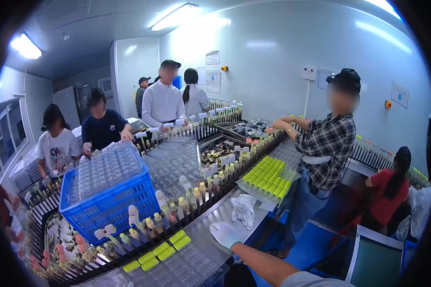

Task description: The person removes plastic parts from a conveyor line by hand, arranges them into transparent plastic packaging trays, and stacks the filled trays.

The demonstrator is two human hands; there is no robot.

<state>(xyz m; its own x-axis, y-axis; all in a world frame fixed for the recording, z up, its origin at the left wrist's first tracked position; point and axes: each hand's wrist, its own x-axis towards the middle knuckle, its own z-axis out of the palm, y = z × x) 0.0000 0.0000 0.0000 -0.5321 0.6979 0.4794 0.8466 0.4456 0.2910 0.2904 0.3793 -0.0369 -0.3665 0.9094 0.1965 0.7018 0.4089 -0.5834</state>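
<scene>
My right hand (225, 235), in a white glove, is on or just above the metal worktop near its front edge. Its fingers do not show distinctly, and I see nothing held in it. Just beyond lies a crumpled pair of white gloves (243, 210). To the hand's left, clear plastic blister trays (189, 265) lie on the worktop, with several yellow-green tubes (165, 252) in the uppermost one. My left hand is out of view.
A blue crate (112, 210) full of clear trays stands across the conveyor line, which carries upright holders (196, 192). More yellow-green tubes (268, 174) fill a tray at right. A person in a checked shirt (325, 138) stands there; several others work around the line.
</scene>
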